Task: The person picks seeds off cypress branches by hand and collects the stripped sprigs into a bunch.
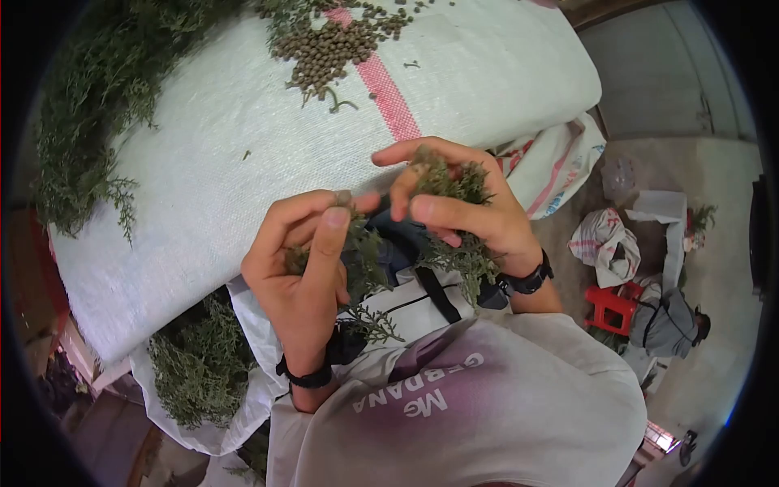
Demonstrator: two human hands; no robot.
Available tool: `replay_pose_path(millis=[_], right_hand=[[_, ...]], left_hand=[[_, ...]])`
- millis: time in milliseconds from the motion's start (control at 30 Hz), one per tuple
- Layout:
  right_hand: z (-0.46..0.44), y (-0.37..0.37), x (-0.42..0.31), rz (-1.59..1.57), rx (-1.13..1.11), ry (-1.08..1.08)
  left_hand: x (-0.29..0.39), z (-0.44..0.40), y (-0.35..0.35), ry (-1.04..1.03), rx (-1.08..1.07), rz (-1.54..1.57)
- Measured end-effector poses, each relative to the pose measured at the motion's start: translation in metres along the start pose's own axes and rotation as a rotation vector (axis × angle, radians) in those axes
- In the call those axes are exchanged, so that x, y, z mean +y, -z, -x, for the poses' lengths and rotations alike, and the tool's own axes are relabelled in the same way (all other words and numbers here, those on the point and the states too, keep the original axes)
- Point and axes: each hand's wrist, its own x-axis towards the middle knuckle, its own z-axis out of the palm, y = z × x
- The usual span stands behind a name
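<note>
My left hand (296, 264) is closed, thumb against fingers, with a green conifer sprig (365, 260) in it. A small round brownish ball (343, 198) shows at its fingertips. Opposite it, my right hand (479, 207) curls round another leafy conifer sprig (454, 183), its index finger stretched toward the left. Both hands are over my lap, at the near edge of a stuffed white woven sack (235, 162). On top of that sack lies a heap of small round brown seed balls (324, 57), with a few stems beside it.
Conifer branches (97, 105) cover the sack's far left. An open white bag (195, 438) of greenery sits below left. Another printed sack (560, 166) lies behind the right hand. On the floor at right are a red plastic stool (610, 308) and a person in grey (669, 321).
</note>
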Motion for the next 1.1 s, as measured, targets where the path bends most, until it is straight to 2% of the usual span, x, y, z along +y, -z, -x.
replay_pose_path(millis=[67,133,200,300,467,567,700,733,867,967,1000,1100], right_hand=[[-0.003,-0.004,0.003,0.008,-0.024,0.024],[-0.006,-0.008,0.015,0.085,-0.023,0.183],[-0.007,-0.013,0.021,0.109,-0.034,0.255],[-0.007,-0.012,0.02,0.466,-0.026,0.337],[0.004,-0.002,0.003,0.363,0.184,0.184],[0.008,0.008,-0.003,0.123,0.233,0.119],[0.009,0.008,0.005,-0.012,0.332,0.186],[0.01,0.009,0.007,-0.016,0.335,0.184],[0.012,0.006,0.011,-0.018,0.221,0.125],[0.01,-0.003,0.014,-0.07,0.211,0.139],[0.009,-0.003,0.014,-0.069,0.212,0.143],[0.009,-0.003,0.022,0.126,0.112,0.153]], left_hand=[[-0.001,-0.001,-0.001,-0.032,0.01,0.004],[-0.006,0.0,-0.005,-0.056,0.004,0.061],[-0.008,0.002,-0.007,-0.063,0.018,0.077],[-0.01,0.001,-0.01,-0.045,0.052,0.232],[-0.019,-0.002,0.009,-0.094,0.134,0.112],[-0.024,0.0,0.008,-0.033,0.077,0.324],[-0.028,0.003,0.011,0.019,0.015,0.211],[-0.028,0.004,0.009,0.023,0.014,0.208],[-0.03,0.007,-0.004,-0.033,-0.126,-0.177],[-0.034,0.013,-0.009,0.131,-0.061,-0.117],[-0.033,0.012,-0.012,0.127,-0.063,-0.117],[-0.031,0.011,-0.018,0.168,-0.082,-0.004]])
